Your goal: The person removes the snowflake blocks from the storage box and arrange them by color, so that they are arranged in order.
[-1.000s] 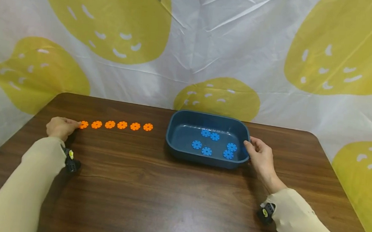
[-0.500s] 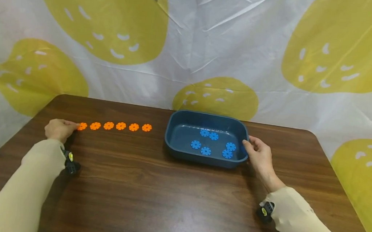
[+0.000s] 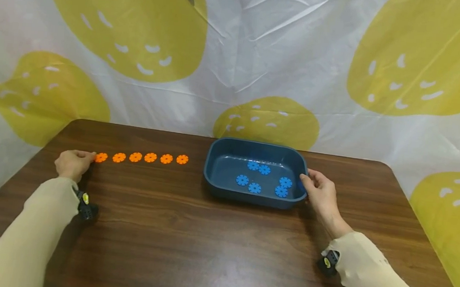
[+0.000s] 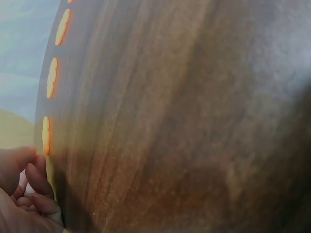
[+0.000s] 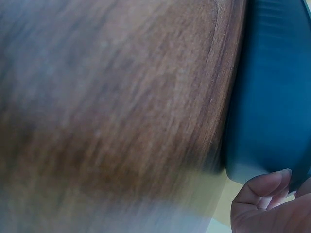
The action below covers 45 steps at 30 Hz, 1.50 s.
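Observation:
In the head view several orange snowflake building discs lie in a row on the table. My left hand (image 3: 71, 165) pinches the near edge of the leftmost orange disc (image 3: 101, 157), thumb and index fingertips together there. The left wrist view shows the same orange disc (image 4: 46, 136) edge-on just past the fingertips. My right hand (image 3: 322, 196) grips the right end of a dark blue plastic tub (image 3: 250, 197), thumb over the rim, other fingers hidden outside. In the right wrist view the tub's wall (image 5: 272, 97) stands beside the thumb. Several blue discs (image 3: 255, 188) lie loose inside.
The wooden table (image 3: 173, 247) reaches back to a white cloth (image 3: 200, 109) printed with yellow fruit. The rightmost orange disc (image 3: 182, 159) lies a short way left of the tub.
My left hand has drawn slightly left, and the leftmost orange disc has shifted with it, widening the gap to its neighbour. My right hand and the tub have stayed put.

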Available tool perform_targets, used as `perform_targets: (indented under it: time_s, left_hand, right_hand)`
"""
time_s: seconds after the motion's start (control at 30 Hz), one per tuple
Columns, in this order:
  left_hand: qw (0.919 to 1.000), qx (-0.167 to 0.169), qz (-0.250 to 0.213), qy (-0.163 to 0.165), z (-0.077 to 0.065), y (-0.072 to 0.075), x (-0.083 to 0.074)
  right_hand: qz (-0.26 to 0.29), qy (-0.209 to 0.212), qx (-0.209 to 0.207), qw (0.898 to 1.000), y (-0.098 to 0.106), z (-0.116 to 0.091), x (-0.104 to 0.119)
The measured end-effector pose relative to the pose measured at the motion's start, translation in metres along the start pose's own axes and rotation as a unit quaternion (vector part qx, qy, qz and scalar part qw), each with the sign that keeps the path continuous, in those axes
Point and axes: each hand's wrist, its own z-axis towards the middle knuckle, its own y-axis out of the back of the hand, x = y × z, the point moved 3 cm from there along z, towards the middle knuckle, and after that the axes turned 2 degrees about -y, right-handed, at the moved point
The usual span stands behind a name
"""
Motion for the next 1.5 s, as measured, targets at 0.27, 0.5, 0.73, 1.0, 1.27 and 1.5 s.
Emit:
perform_targets:
  time_s: [0.27, 0.5, 0.73, 1.0, 1.27, 1.5]
  left_hand:
    - [0.9999, -0.003, 0.008, -0.007, -0.002, 0.0, 0.0]
    - [0.9997, -0.004, -0.009, -0.024, -0.004, -0.001, -0.005]
    - [0.9922, 0.0, -0.045, -0.116, -0.018, -0.029, -0.049]
    - [0.9673, 0.115, -0.124, -0.189, -0.059, -0.082, -0.111]
    - [0.9377, 0.173, -0.162, -0.255, -0.099, -0.12, -0.157]
    - [0.9181, 0.222, -0.165, -0.284, -0.12, -0.144, -0.183]
  right_hand:
    - [0.004, 0.005, -0.003, 1.0, -0.001, 0.001, -0.002]
    - [0.001, 0.012, -0.008, 1.0, -0.001, 0.002, -0.002]
    - [0.004, 0.013, -0.009, 1.0, -0.001, 0.002, -0.001]
    - [0.009, 0.009, -0.01, 1.0, -0.001, 0.002, -0.002]
    - [0.001, 0.009, -0.01, 1.0, -0.001, 0.003, -0.001]
    - [0.001, 0.004, -0.01, 1.0, -0.001, 0.003, -0.002]
